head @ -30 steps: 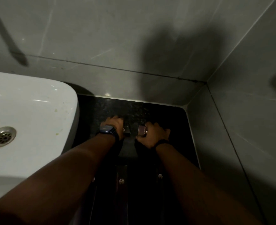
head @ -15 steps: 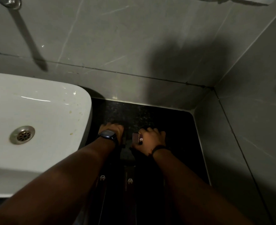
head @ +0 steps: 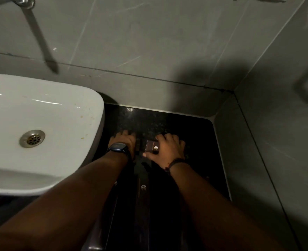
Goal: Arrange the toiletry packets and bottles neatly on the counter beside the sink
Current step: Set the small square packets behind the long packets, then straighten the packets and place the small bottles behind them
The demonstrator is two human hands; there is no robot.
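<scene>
Right hand [head: 168,151]: lower centre, curled around small dark packet [head: 151,148], presumably squaring it up.
Left hand [head: 125,142]: beside it on black counter [head: 200,138]; grip unclear.
Long packets [head: 143,192]: below, lined up parallel.

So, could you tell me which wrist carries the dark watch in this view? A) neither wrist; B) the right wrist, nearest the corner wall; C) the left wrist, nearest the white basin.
C: the dark watch sits on the wrist of the left hand, next to the white ceramic basin, while the right hand has only a thin dark wristband.
</scene>
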